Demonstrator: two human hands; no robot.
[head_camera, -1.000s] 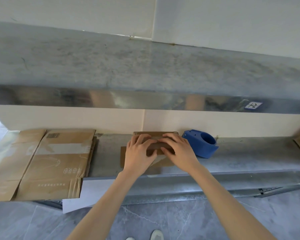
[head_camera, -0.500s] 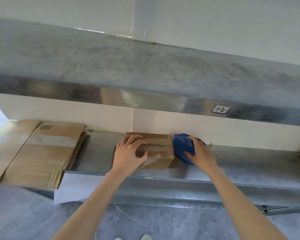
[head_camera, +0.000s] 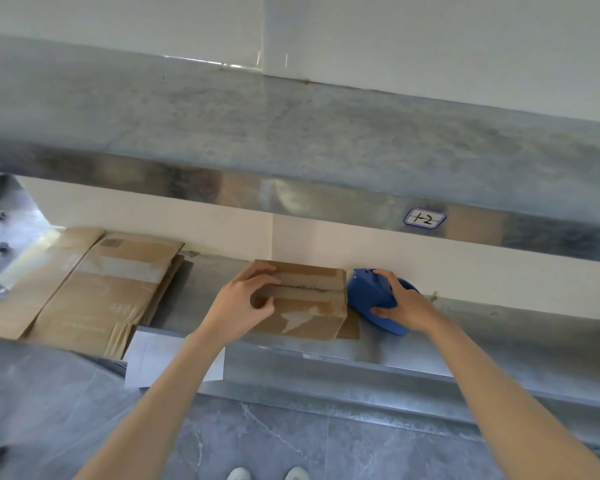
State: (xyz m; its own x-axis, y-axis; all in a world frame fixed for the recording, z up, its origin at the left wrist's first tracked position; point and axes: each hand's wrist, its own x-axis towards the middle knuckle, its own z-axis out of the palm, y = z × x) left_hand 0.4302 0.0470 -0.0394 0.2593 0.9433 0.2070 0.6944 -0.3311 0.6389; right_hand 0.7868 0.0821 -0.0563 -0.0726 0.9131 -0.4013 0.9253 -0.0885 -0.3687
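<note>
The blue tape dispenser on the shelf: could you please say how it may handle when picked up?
The blue tape dispenser looks like hard moulded plastic, so probably stiff and light. Its smooth rounded shell could rock or slip, though the right hand spans it easily.

Two bare forearms run up from the lower edge of the frame, slim and smooth, uncovered along their whole visible length. Each ends in a bare hand: the left hand (head_camera: 238,306) at centre, the right hand (head_camera: 400,308) right of centre. At bottom centre show the rounded toes of two pale, whitish shoes (head_camera: 238,474).
</note>
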